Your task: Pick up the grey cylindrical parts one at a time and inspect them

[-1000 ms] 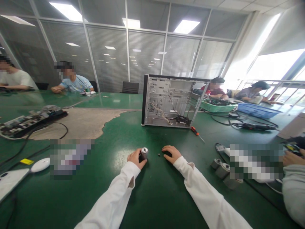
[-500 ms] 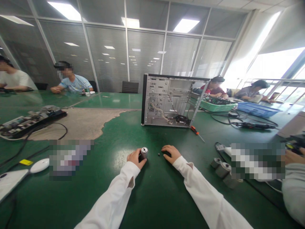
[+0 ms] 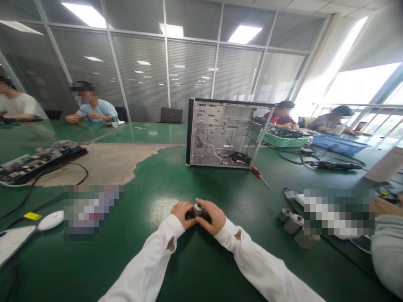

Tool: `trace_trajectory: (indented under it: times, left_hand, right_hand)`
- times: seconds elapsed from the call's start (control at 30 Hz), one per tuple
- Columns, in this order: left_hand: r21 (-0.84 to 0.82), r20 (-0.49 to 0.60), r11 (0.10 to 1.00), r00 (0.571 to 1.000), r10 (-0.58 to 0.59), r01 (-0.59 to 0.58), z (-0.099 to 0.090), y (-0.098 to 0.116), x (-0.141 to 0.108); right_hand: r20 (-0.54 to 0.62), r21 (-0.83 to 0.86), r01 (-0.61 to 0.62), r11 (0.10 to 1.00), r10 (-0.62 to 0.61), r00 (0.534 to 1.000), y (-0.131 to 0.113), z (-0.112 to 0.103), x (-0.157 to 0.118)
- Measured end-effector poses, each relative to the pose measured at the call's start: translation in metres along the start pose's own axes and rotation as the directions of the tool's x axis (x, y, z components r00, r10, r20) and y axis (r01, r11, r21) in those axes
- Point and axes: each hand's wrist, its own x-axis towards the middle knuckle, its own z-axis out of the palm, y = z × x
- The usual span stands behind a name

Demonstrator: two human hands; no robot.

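Observation:
A small silver cylindrical motor point(image 3: 198, 208) stands upright on the green table in front of me, between both hands. From its left side, my left hand point(image 3: 183, 214) is closed around it. My right hand point(image 3: 213, 215) grips it from the right, thumb low at the front and fingertips up by its top end. The fingers hide much of its sides. Any small part held at the top is too small to make out.
An open computer case point(image 3: 229, 134) stands ahead, with an orange screwdriver point(image 3: 256, 172) beside it. Several metal cylinders point(image 3: 294, 224) sit to the right near a co-worker's sleeve point(image 3: 388, 247). A circuit board assembly point(image 3: 40, 159), cables and a white device point(image 3: 19, 239) lie left.
My right hand has moved left from the table onto the motor. The motor and my left hand have shifted slightly right and nearer. The small dark piece between the hands no longer shows.

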Motion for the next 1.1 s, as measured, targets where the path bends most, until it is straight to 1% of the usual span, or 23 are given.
trace_trajectory:
  times: [0.03,0.1,0.2,0.27,0.33,0.4,0.43,0.47,0.53,0.6,0.63,0.67,0.7,0.73,0.77,0.83,0.9,0.93,1.0,1.03,1.07,1.1]
  left_hand:
    - [-0.011,0.015,0.999,0.999,0.040,-0.040,0.000,0.002,-0.001]
    - [-0.052,0.029,0.995,0.996,0.084,-0.082,-0.001,0.004,-0.002]
    - [-0.128,0.030,0.988,0.995,0.094,-0.090,-0.002,0.005,-0.002]
    - [-0.148,0.029,0.986,0.996,0.086,-0.081,-0.002,0.004,-0.001]
    - [-0.145,0.022,0.987,0.997,0.073,-0.069,0.000,0.002,0.002]
    - [-0.138,0.016,0.988,0.998,0.066,-0.063,0.002,0.000,0.004]
    - [-0.136,0.015,0.989,0.998,0.063,-0.061,0.002,0.000,0.004]
    - [-0.136,0.016,0.989,0.998,0.060,-0.057,0.003,0.000,0.005]
    - [-0.133,0.018,0.990,0.999,0.051,-0.048,0.003,-0.001,0.006]
    - [-0.132,0.017,0.990,0.999,0.049,-0.047,0.003,-0.001,0.006]
    - [-0.132,0.015,0.990,0.998,0.055,-0.053,0.002,-0.001,0.006]
    - [-0.132,0.012,0.989,0.998,0.063,-0.060,0.002,-0.001,0.006]
    - [-0.134,0.009,0.989,0.997,0.071,-0.069,0.002,-0.002,0.006]
    - [-0.135,0.007,0.988,0.997,0.076,-0.075,0.002,-0.002,0.007]
    - [-0.134,0.007,0.988,0.997,0.078,-0.076,0.002,-0.002,0.007]
    - [-0.130,0.009,0.989,0.997,0.076,-0.074,0.003,-0.003,0.007]
    - [-0.126,0.009,0.989,0.997,0.078,-0.077,0.004,-0.004,0.007]
    - [-0.124,0.008,0.989,0.997,0.080,-0.079,0.005,-0.005,0.007]
    - [-0.125,0.004,0.989,0.997,0.083,-0.082,0.006,-0.006,0.008]
    - [-0.125,0.002,0.989,0.997,0.081,-0.081,0.007,-0.006,0.008]
    - [-0.127,-0.001,0.989,0.997,0.079,-0.079,0.008,-0.007,0.008]
    - [-0.128,-0.004,0.989,0.997,0.077,-0.076,0.008,-0.007,0.008]
  right_hand:
    - [0.009,-0.009,-0.007,1.000,0.007,1.000,-0.002,0.001,-0.001]
    - [0.009,-0.027,-0.052,0.998,0.052,0.999,-0.006,-0.003,-0.007]
    - [0.008,-0.030,-0.143,0.989,0.144,0.990,-0.013,-0.020,-0.025]
    - [0.018,-0.039,-0.183,0.982,0.184,0.983,-0.018,-0.037,-0.046]
    - [0.007,-0.079,-0.225,0.971,0.227,0.974,-0.021,-0.055,-0.074]
    - [-0.069,-0.144,-0.315,0.938,0.308,0.949,-0.018,-0.075,-0.107]
    - [-0.150,-0.179,-0.388,0.904,0.365,0.919,-0.014,-0.085,-0.124]
    - [-0.239,-0.211,-0.469,0.858,0.420,0.875,-0.009,-0.096,-0.141]
    - [-0.412,-0.272,-0.630,0.727,0.503,0.760,0.004,-0.119,-0.173]
    - [-0.513,-0.317,-0.751,0.579,0.562,0.649,0.020,-0.140,-0.197]
    - [-0.548,-0.328,-0.789,0.519,0.576,0.607,0.027,-0.149,-0.207]
    - [-0.585,-0.329,-0.814,0.478,0.573,0.573,0.034,-0.155,-0.214]
    - [-0.613,-0.325,-0.827,0.458,0.564,0.553,0.040,-0.160,-0.220]
    - [-0.632,-0.315,-0.831,0.458,0.552,0.544,0.045,-0.163,-0.223]
    - [-0.641,-0.301,-0.828,0.474,0.542,0.544,0.049,-0.164,-0.225]
    - [-0.625,-0.259,-0.804,0.535,0.542,0.562,0.051,-0.163,-0.226]
    - [-0.647,-0.244,-0.770,0.590,0.492,0.582,0.045,-0.161,-0.220]
    - [-0.681,-0.265,-0.746,0.611,0.429,0.593,0.040,-0.159,-0.216]
    - [-0.739,-0.359,-0.682,0.637,0.251,0.625,0.023,-0.155,-0.202]
    - [-0.735,-0.415,-0.632,0.655,0.168,0.657,0.013,-0.152,-0.192]
    - [-0.698,-0.460,-0.568,0.682,0.118,0.706,0.003,-0.147,-0.181]
    - [-0.624,-0.492,-0.475,0.729,0.085,0.777,-0.007,-0.140,-0.167]
